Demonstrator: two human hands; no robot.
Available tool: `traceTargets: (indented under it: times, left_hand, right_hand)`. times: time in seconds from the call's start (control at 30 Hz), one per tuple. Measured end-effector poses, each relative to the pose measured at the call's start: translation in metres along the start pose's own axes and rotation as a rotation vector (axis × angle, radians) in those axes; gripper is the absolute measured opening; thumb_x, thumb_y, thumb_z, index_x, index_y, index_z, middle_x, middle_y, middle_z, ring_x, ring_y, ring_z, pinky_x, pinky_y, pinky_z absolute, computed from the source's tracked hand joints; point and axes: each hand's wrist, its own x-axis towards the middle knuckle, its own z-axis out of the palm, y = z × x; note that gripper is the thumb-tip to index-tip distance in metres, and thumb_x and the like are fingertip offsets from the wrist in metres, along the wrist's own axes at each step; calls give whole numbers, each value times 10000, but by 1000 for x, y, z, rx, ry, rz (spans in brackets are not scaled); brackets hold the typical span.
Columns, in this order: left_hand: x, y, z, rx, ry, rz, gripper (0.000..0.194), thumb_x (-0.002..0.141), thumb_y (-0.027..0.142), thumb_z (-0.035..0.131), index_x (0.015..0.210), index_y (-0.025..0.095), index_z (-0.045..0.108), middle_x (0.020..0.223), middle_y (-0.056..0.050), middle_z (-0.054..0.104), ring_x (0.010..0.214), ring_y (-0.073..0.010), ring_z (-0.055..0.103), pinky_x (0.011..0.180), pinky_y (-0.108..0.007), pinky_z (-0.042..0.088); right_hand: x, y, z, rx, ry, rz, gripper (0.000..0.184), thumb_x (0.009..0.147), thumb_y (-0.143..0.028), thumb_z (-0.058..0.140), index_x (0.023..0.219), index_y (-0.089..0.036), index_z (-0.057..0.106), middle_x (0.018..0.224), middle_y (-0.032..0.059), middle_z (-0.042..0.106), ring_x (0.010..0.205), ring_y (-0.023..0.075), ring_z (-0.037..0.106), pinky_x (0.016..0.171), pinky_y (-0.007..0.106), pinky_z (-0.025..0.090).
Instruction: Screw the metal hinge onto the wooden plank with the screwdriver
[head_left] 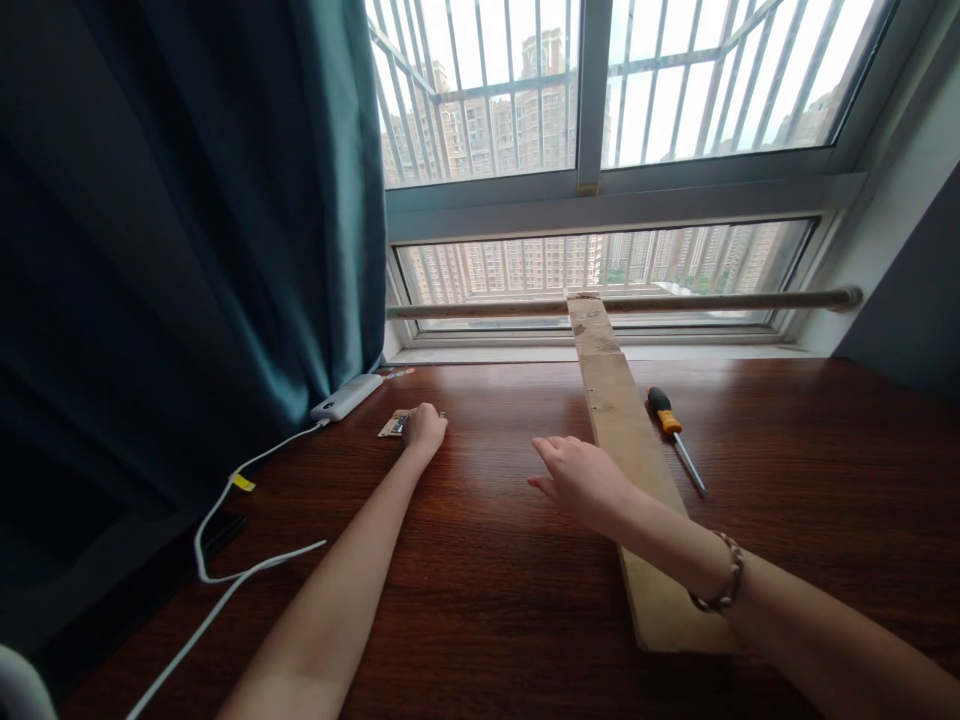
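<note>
My left hand (424, 428) is stretched far forward on the dark wooden table (480, 560), fingers curled down onto a small flat packet (394, 424) that lies beside it. My right hand (577, 478) hovers over the table with fingers loosely apart and holding nothing, just left of a long pale wooden plank (626, 440). The plank runs from the near table area up to the window rail. A beaded bracelet (724, 580) is on my right wrist.
A screwdriver (673, 430) with an orange and black handle lies right of the plank. A white power bank (346, 397) with a white cable (225, 560) sits at the left by a dark teal curtain (187, 230). A barred window (600, 150) fills the back.
</note>
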Motion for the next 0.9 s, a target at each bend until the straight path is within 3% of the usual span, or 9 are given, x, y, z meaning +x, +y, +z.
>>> traceTargets:
  times: [0.3,0.67,0.9]
  left_hand:
    - [-2,-3,4,131,50,61,238,787,232,508,892,101,676,875,-184,669,844,-280,620,667,-321,433]
    - [-3,-6,4,173,92,86,274,809,318,480,864,129,671,889,-163,667,854,-279,605,686,-338,432]
    - [-3,-5,4,150,79,72,256,803,267,454,847,125,662,877,-166,661,854,-287,605,679,-340,436]
  right_hand:
    - [-3,-3,-5,-4,-8,-20,237,840,-349,538,972,-154,572,924,85,667,820,243,632,652,301,451]
    - [-6,-7,-7,-18,-10,-23,227,842,-362,531,944,-164,576,907,81,668,804,232,636,630,291,449]
    - [-7,-9,-10,-6,-33,-18,220,849,-361,522,929,-163,576,907,89,664,818,240,635,652,304,461]
